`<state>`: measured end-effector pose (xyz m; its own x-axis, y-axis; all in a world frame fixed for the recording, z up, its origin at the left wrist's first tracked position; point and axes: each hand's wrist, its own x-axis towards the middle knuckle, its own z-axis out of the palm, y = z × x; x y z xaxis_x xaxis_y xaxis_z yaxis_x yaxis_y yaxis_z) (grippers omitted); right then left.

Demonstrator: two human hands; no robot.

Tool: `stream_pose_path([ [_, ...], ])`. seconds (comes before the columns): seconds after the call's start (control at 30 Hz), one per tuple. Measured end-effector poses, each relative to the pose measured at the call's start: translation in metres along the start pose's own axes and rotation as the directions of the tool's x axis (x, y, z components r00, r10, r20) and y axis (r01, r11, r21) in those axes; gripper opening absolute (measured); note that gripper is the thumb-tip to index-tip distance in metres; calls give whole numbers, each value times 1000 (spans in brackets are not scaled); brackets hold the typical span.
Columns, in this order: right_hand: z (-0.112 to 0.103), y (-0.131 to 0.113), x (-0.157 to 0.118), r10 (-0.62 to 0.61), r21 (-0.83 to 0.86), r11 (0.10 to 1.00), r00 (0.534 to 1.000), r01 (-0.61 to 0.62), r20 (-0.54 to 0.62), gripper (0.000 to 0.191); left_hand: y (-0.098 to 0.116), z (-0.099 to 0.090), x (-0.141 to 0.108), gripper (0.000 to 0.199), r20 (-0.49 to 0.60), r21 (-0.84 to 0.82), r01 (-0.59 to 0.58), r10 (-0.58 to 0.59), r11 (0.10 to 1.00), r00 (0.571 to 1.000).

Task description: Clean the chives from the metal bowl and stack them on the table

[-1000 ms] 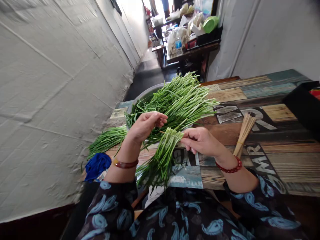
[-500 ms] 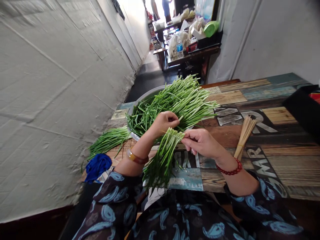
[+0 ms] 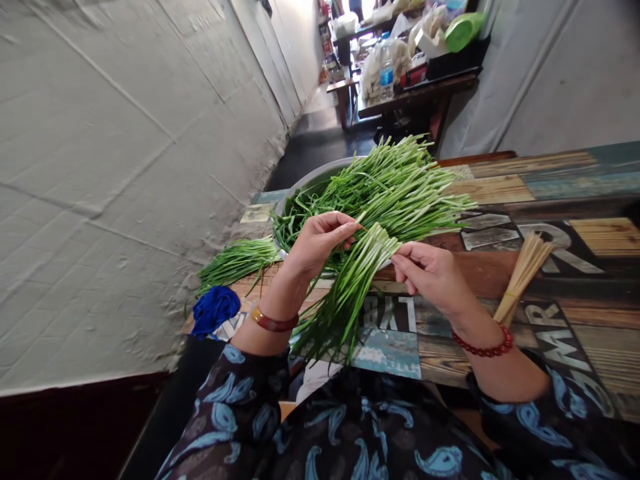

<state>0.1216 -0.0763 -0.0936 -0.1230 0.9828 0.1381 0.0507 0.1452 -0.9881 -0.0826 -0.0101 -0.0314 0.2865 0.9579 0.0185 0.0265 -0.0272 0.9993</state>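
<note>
A bunch of garlic chives point(image 3: 350, 293) hangs between my hands, its pale cut ends lined up in a row at the top and its green leaves trailing toward me. My right hand point(image 3: 433, 273) pinches the right end of that row; anything thin inside the pinch is hidden. Just left of the row, my left hand point(image 3: 325, 243) has thumb and forefinger pressed together, and what they hold is too small to make out. Behind both hands, a large heap of loose garlic chives point(image 3: 400, 193) fills a grey basin point(image 3: 320, 170) and overhangs its right side.
Thin bamboo sticks point(image 3: 523, 273), banded together, lie to the right on the patchwork wooden table point(image 3: 465, 333). More chives point(image 3: 235, 263) and a blue cloth point(image 3: 215, 310) lie at left, near the white wall point(image 3: 100, 200). Beyond, a dark table point(image 3: 425, 93) carries bags and a water bottle point(image 3: 386, 73).
The view has shifted, so the scene sits further right and the bunch appears higher. My left hand has turned, its thumb and forefinger now nearer the bunch's cut ends. The right hand keeps its pinch.
</note>
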Motion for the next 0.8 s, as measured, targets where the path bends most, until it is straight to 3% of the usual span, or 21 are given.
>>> stream_pose_path([
  [0.8,0,2,-1,-41,-62,997,999,39,-26,23,6,10,-2,19,-80,-23,5,-7,1000,997],
])
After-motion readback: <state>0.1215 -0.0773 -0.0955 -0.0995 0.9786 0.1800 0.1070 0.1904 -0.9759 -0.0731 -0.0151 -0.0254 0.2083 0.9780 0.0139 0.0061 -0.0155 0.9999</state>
